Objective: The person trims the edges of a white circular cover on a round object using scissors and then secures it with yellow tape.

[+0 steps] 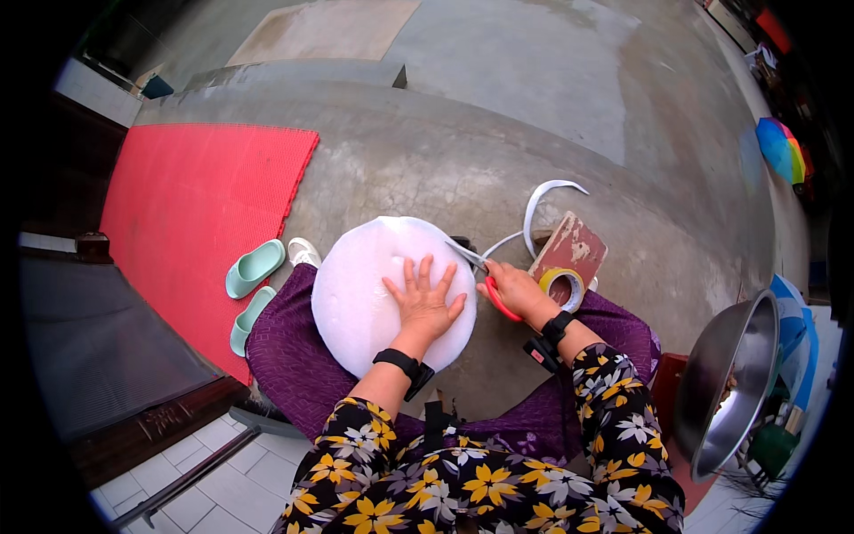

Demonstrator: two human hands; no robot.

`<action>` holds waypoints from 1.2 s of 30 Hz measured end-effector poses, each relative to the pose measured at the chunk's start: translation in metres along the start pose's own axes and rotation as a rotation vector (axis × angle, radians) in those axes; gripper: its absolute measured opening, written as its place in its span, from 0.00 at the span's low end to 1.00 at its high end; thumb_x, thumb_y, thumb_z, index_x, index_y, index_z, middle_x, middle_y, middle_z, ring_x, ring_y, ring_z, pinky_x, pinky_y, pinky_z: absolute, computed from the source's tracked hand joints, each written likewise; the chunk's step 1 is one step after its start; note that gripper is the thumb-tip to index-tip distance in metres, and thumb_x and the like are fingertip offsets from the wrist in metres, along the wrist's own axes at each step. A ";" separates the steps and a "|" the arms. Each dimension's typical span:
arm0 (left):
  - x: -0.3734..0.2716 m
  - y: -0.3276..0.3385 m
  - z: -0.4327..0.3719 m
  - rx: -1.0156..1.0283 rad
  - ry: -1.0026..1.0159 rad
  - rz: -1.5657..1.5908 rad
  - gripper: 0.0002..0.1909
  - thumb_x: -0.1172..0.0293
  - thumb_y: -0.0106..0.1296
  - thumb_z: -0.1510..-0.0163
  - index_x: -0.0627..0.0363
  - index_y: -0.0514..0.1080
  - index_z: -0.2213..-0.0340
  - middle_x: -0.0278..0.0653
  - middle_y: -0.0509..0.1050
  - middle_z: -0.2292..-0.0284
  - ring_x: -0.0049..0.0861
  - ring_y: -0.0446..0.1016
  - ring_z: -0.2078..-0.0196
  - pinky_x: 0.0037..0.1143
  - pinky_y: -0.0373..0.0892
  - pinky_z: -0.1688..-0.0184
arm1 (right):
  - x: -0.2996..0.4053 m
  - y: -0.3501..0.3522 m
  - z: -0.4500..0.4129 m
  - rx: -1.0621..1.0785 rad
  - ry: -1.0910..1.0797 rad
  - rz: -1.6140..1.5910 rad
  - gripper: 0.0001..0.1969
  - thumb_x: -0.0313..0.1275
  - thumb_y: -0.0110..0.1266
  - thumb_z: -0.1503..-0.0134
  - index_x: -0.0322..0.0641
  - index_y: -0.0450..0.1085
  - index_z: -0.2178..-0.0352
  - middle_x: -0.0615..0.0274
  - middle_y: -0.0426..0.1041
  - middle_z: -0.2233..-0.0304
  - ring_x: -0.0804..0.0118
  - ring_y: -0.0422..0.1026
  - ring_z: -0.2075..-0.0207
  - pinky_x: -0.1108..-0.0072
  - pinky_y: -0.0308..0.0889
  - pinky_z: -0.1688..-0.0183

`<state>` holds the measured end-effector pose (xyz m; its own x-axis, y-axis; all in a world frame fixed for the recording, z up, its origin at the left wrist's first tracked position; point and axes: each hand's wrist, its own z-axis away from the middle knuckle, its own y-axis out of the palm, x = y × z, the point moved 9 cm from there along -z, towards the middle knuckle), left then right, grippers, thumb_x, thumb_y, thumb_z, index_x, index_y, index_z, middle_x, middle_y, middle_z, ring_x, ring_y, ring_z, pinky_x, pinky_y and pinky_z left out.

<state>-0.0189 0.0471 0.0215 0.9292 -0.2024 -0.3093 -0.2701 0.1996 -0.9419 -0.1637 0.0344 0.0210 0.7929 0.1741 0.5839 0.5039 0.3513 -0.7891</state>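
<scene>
A round white pad (353, 294), perhaps foam or padding, rests across my left thigh. My left hand (427, 300) presses flat on top of it with the fingers spread. In my right hand (517, 290) is a pair of scissors (497, 300) with red handles. Their blades point up and left at the pad's right edge. A long, narrow white strip (532, 210) curls on the floor beyond the scissors.
Right of my right hand, a worn reddish wooden stool (567, 243) carries a yellow tape roll (548, 277). A steel basin (710, 380) stands far right. Mint-green slippers (255, 268) lie at the left, by a red mat (200, 193). Grey concrete floor (427, 160) stretches ahead.
</scene>
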 end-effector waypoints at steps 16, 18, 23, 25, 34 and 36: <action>0.000 -0.001 -0.002 0.011 -0.005 0.029 0.29 0.46 0.49 0.58 0.31 0.63 0.52 0.39 0.46 0.44 0.47 0.35 0.40 0.62 0.28 0.51 | 0.004 -0.001 -0.022 0.108 -0.046 -0.096 0.18 0.41 0.47 0.48 0.33 0.60 0.67 0.43 0.69 0.74 0.43 0.68 0.70 0.63 0.63 0.67; -0.001 -0.003 -0.002 0.008 0.010 0.024 0.29 0.46 0.48 0.58 0.31 0.63 0.52 0.40 0.46 0.44 0.47 0.34 0.40 0.62 0.28 0.51 | 0.012 -0.006 -0.029 0.043 -0.079 -0.119 0.19 0.42 0.47 0.48 0.33 0.60 0.67 0.43 0.69 0.73 0.43 0.68 0.70 0.63 0.63 0.67; 0.002 -0.001 -0.003 0.032 -0.002 0.025 0.29 0.45 0.47 0.57 0.30 0.61 0.51 0.39 0.46 0.44 0.48 0.35 0.40 0.62 0.29 0.51 | 0.013 0.002 -0.047 0.130 -0.026 -0.095 0.19 0.41 0.47 0.48 0.33 0.60 0.67 0.43 0.69 0.72 0.43 0.68 0.69 0.63 0.63 0.66; 0.002 0.001 -0.001 0.065 -0.004 0.032 0.29 0.45 0.45 0.55 0.29 0.59 0.50 0.38 0.45 0.43 0.47 0.35 0.40 0.63 0.30 0.52 | 0.012 0.000 -0.047 0.180 -0.007 -0.085 0.19 0.41 0.47 0.48 0.33 0.60 0.67 0.43 0.69 0.72 0.43 0.68 0.69 0.63 0.63 0.66; 0.001 -0.003 -0.002 -0.006 0.026 0.062 0.29 0.46 0.49 0.58 0.31 0.62 0.51 0.40 0.48 0.46 0.49 0.37 0.42 0.63 0.32 0.52 | 0.027 -0.016 -0.063 0.179 -0.130 -0.106 0.20 0.40 0.50 0.50 0.32 0.60 0.64 0.42 0.68 0.71 0.43 0.68 0.67 0.65 0.62 0.66; 0.003 -0.001 -0.002 0.005 0.026 0.069 0.29 0.46 0.49 0.58 0.30 0.62 0.51 0.40 0.48 0.46 0.49 0.38 0.42 0.63 0.32 0.52 | 0.031 -0.007 -0.073 0.283 -0.069 -0.035 0.21 0.42 0.48 0.49 0.32 0.60 0.64 0.41 0.68 0.68 0.44 0.67 0.63 0.66 0.63 0.63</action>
<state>-0.0164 0.0444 0.0214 0.9017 -0.2124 -0.3766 -0.3317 0.2187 -0.9177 -0.1172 -0.0299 0.0304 0.7469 0.2157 0.6290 0.4074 0.5993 -0.6892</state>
